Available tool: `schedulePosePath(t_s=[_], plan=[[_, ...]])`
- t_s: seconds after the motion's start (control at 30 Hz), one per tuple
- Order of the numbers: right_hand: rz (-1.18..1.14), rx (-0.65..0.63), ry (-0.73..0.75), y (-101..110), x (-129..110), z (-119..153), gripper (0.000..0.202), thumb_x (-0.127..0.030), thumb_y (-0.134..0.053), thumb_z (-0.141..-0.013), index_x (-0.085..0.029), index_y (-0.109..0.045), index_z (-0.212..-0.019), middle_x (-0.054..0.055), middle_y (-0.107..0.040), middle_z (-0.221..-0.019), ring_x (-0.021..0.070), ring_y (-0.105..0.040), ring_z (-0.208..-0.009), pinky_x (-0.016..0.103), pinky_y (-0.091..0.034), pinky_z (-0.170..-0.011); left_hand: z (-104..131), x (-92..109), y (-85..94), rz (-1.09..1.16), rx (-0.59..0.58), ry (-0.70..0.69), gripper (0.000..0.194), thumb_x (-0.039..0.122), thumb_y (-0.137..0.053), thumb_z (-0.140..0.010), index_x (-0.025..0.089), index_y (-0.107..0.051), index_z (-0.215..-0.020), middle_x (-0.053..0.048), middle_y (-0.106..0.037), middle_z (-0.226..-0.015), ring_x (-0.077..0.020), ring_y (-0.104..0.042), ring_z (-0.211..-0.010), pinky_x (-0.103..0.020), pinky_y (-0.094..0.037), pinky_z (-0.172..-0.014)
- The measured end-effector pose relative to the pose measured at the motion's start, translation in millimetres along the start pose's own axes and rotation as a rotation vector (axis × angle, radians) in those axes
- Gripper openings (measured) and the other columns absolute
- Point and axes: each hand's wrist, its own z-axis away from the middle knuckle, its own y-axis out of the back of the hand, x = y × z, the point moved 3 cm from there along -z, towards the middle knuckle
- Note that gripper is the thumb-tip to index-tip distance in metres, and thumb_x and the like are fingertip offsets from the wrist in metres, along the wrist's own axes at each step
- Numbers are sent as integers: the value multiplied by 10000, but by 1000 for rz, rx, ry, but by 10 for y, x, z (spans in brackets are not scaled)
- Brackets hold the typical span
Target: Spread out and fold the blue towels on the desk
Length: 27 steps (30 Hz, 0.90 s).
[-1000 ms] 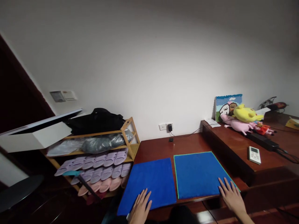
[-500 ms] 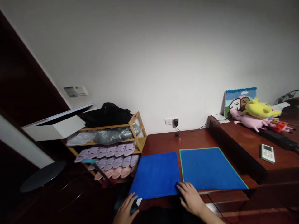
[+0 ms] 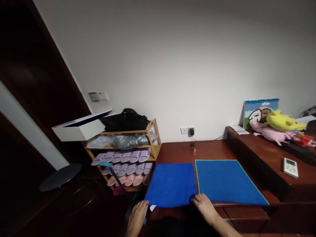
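A plain blue cloth (image 3: pixel 171 184) lies flat on the reddish-brown desk (image 3: pixel 177 151), with a white tag (image 3: pixel 152 207) at its near left corner. My left hand (image 3: pixel 138 214) is at that corner, fingers closed on the edge. At the near right corner my right hand (image 3: pixel 202 205) has its fingers curled onto the same cloth. To the right lies a second blue cloth (image 3: pixel 227 181) with a green border, spread flat, its near left corner close to my right hand.
A wooden rack (image 3: pixel 154 151) with slippers, a black bag (image 3: pixel 125 120) and a white box (image 3: pixel 81 130) stands left. On the raised right section are plush toys (image 3: pixel 281 120), a picture (image 3: pixel 261 110) and a white device (image 3: pixel 290 167). A black plug (image 3: pixel 192 131) sits in the wall.
The view has shifted left. My left hand's spread fingers have drawn together at the plain cloth's corner; my right hand's fingers have curled at the other corner.
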Motion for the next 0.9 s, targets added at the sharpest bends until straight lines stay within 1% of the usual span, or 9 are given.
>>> schedulePosePath(t_s=[0.13,0.23,0.3,0.47,0.57,0.63,0.7,0.8,0.9], plan=[[-90,16,-69,529,7,-296,374,-91,-516,-941,-285,-656,-1229,10,-729,-994,208,-652,-938,355,-472,-905,-138,63,308,37,102,43,344,449,-436,-997,281,-736,-1006,-48,-799,-980,-250,-765,-920,-376,-629,-837],[-242,42,-103,1054,71,-532,375,-130,-442,-981,-273,-657,-1254,43,-742,-1070,211,-676,-997,356,-513,-925,-350,237,708,85,260,97,358,503,-461,-983,266,-727,-1013,-60,-793,-996,-251,-765,-926,-363,-631,-830],[-362,92,-107,1445,149,-643,347,-210,-414,-1019,-263,-666,-1253,65,-745,-1114,206,-692,-1018,342,-543,-915,-511,448,1023,131,319,115,355,516,-491,-972,256,-729,-1019,-61,-793,-1020,-253,-762,-957,-358,-624,-859],[-483,201,-91,2412,431,-595,327,-441,-495,-1019,-265,-717,-1182,72,-761,-1126,223,-717,-1027,359,-585,-920,-828,1163,1783,267,222,92,292,473,-571,-963,264,-757,-1045,-43,-798,-1074,-247,-740,-1035,-369,-581,-971],[-458,227,-115,2859,649,-320,325,-508,-564,-976,-285,-750,-1122,67,-775,-1100,240,-734,-996,377,-605,-915,-922,1568,2048,364,143,76,254,449,-629,-943,263,-774,-1038,-36,-801,-1076,-244,-738,-1033,-370,-590,-957],[-434,223,-140,3053,800,-67,326,-537,-595,-949,-298,-767,-1088,67,-783,-1074,249,-744,-964,375,-620,-889,-960,1789,2072,443,70,77,248,442,-666,-922,256,-781,-1039,-37,-805,-1067,-241,-745,-1012,-365,-601,-940],[-414,203,-176,3159,955,200,326,-557,-615,-928,-308,-778,-1060,67,-788,-1053,253,-750,-935,366,-634,-847,-995,1971,1971,541,-34,86,269,438,-694,-901,243,-781,-1066,-43,-807,-1069,-239,-754,-988,-358,-618,-910],[-401,142,-246,3189,1211,535,332,-568,-624,-918,-303,-787,-1034,62,-792,-1045,256,-754,-924,353,-638,-815,-1086,2214,1667,690,-217,91,290,409,-724,-875,220,-778,-1088,-53,-809,-1072,-241,-763,-976,-348,-632,-876],[-412,57,-315,3160,1537,688,352,-578,-616,-919,-288,-792,-1011,52,-799,-1037,247,-759,-911,329,-628,-805,-1305,2483,1339,735,-389,35,257,358,-739,-862,200,-788,-1058,-59,-813,-1063,-239,-767,-975,-344,-622,-890]])
